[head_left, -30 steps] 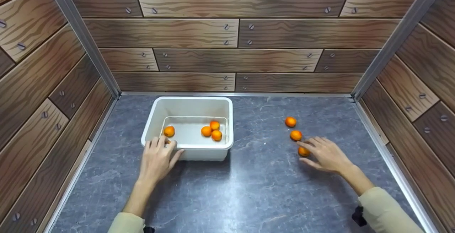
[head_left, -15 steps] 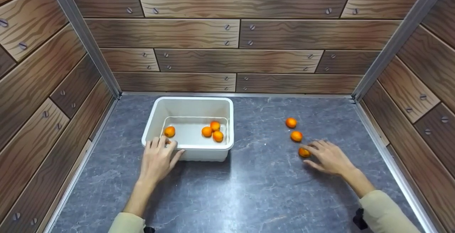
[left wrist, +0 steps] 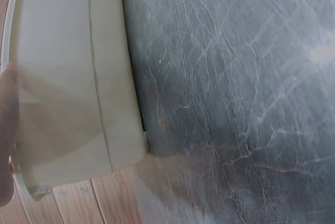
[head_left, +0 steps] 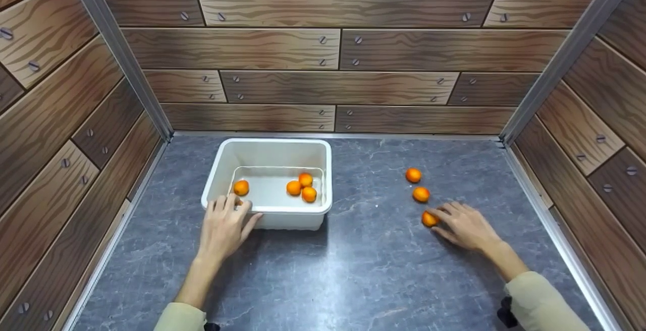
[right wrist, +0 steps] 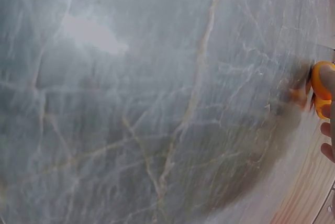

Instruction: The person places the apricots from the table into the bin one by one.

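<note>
Pale yellow sleeves [head_left: 544,298], black wristbands [head_left: 506,313]

I have a grey-blue tabletop [head_left: 373,270] before me, marbled with pale veins, a bright streak of reflected light running down its middle. On it, to my left and towards the back, I see a white bin [head_left: 287,220] standing upright, a shadow along its foot. Well apart from that, to my right, lie a far orange fruit [head_left: 413,175], a middle orange fruit [head_left: 421,194] near it, and a near orange fruit [head_left: 428,219], partly covered from my sight
</note>
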{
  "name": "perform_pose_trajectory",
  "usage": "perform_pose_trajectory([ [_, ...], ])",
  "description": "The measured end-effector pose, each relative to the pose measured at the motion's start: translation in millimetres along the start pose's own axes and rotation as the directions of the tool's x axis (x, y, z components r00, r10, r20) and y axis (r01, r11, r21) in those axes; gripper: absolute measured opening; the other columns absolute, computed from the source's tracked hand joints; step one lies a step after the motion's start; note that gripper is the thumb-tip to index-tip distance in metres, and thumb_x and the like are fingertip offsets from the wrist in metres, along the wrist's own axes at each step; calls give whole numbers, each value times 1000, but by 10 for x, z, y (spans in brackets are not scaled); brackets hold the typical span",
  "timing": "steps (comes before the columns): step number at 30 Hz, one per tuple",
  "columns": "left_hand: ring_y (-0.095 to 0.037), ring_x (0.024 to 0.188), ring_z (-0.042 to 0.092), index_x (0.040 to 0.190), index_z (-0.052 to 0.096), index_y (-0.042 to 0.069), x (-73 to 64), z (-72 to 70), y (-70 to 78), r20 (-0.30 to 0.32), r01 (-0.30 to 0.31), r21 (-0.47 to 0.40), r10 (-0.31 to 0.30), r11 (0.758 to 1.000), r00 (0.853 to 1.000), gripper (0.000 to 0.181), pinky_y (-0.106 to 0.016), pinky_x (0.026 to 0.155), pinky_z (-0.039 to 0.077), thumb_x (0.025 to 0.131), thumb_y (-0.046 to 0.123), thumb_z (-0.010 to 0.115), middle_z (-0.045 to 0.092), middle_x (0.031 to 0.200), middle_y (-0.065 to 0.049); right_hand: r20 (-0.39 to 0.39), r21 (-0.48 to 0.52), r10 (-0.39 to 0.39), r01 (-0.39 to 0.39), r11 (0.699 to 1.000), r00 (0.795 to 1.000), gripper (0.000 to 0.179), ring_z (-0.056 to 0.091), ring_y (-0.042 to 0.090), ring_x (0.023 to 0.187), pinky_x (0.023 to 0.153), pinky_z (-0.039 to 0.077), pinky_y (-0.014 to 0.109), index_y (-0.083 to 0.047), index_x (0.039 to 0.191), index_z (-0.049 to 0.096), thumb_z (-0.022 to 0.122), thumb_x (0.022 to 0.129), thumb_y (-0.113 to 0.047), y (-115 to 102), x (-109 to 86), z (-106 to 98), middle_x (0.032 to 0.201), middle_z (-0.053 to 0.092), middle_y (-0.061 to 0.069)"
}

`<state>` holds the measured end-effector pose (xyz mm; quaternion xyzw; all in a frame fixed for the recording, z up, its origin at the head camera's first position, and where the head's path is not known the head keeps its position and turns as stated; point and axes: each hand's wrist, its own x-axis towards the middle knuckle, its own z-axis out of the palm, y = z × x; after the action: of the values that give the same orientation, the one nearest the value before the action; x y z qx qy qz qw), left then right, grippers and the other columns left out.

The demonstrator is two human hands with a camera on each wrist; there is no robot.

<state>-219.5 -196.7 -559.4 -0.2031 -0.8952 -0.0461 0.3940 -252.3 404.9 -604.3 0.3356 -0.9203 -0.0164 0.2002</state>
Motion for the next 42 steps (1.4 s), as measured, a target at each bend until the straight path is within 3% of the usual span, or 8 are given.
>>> perform_pose_trajectory([
  [10,-33,86,53,94,62,11,-12,11,7,-3,0,-5,0,1000,1000,39,-46,78,41,93,50,70,60,93,-13,-24,4,-8,8,1000,1000,47,73,40,99,85,61,55,-15,126,73,87,85,-32,-38,12,75,107,75,13],
  [21,-34,86,54,95,62,12,7,-3,2,10,4,-6,-4,1000,1000,39,-46,78,41,94,50,70,61,93,-13,-85,-2,-47,47,999,995,46,73,34,92,85,61,53,-15,121,75,89,81,-33,-73,77,102,100,74,10],
  [34,-33,85,52,95,63,13,18,-6,13,10,7,-11,-6,1000,1000,37,-46,78,41,94,49,70,61,95,-13,-90,42,-41,45,998,995,46,73,32,95,84,61,52,-16,124,73,86,84,-34,-225,303,77,106,75,9],
  [42,-34,86,54,95,63,12,-6,-7,7,18,10,-14,-10,1000,1000,38,-46,79,42,94,50,70,61,94,-14,-140,73,-72,83,994,988,45,73,27,90,78,60,45,-18,125,74,86,85,-35,-370,507,80,106,75,6],
])
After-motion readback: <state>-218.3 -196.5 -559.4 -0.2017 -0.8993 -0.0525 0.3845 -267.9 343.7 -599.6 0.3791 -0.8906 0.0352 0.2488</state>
